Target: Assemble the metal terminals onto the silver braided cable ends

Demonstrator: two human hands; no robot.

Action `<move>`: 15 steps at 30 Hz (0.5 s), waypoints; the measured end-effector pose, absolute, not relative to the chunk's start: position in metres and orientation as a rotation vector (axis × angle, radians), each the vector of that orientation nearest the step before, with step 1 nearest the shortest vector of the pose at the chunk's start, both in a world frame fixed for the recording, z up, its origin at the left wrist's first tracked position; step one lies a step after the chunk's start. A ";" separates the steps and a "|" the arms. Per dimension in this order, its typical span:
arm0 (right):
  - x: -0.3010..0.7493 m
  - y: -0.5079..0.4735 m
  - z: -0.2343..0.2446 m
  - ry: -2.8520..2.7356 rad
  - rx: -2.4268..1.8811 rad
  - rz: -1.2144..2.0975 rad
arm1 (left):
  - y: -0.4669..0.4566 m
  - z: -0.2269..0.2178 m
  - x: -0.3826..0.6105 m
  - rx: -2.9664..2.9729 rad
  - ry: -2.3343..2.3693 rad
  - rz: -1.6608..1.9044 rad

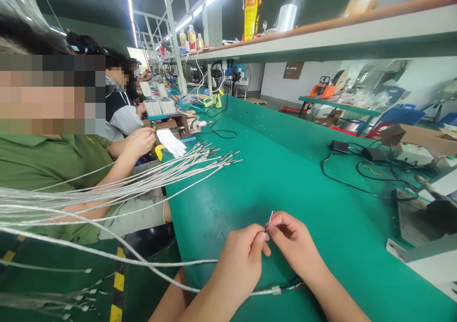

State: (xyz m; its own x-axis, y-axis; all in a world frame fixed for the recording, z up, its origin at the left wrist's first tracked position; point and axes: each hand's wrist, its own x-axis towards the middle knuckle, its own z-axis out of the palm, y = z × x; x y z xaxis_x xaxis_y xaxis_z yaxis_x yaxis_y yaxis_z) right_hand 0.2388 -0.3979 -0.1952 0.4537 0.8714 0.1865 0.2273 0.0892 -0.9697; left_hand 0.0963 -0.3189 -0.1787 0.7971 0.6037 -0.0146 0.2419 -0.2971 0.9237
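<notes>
My left hand is closed in a pinch around the end of a white cable that comes in from the left. From its fingertips stick up short thin wires, dark and white. My right hand pinches those same wires between thumb and forefinger, close against my left fingertips. Below my wrists, a second white cable lies on the green table mat. Its tip has a pale wrap, with dark and coloured wires fanning out toward my right forearm, which partly hides them.
A bundle of white cables reaches over the table's left edge, beside a co-worker in a green shirt. White gloves lie near a bench machine. Black adapters and cords sit at right, below a shelf holding bottles.
</notes>
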 end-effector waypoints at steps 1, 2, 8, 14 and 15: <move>0.238 -0.398 -0.195 -1.042 -1.452 0.628 | -0.318 -0.179 0.096 1.876 0.639 0.409; 0.238 -0.398 -0.194 -1.045 -1.468 0.620 | -0.318 -0.178 0.095 1.877 0.637 0.414; 0.235 -0.396 -0.195 -1.041 -1.510 0.612 | -0.317 -0.176 0.095 1.921 0.632 0.495; 0.237 -0.395 -0.197 -1.027 -1.532 0.581 | -0.317 -0.180 0.096 1.904 0.622 0.468; 0.236 -0.395 -0.194 -1.034 -1.505 0.605 | -0.318 -0.180 0.096 1.910 0.631 0.478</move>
State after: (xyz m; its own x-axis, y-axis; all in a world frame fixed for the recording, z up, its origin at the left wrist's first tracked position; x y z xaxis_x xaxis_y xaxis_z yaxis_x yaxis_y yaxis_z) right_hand 0.2363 -0.3954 -0.1943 0.4783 0.8609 0.1734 0.2708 0.0432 -0.9617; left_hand 0.0961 -0.3178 -0.1796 0.7835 0.6196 0.0472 0.2127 -0.3388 0.9165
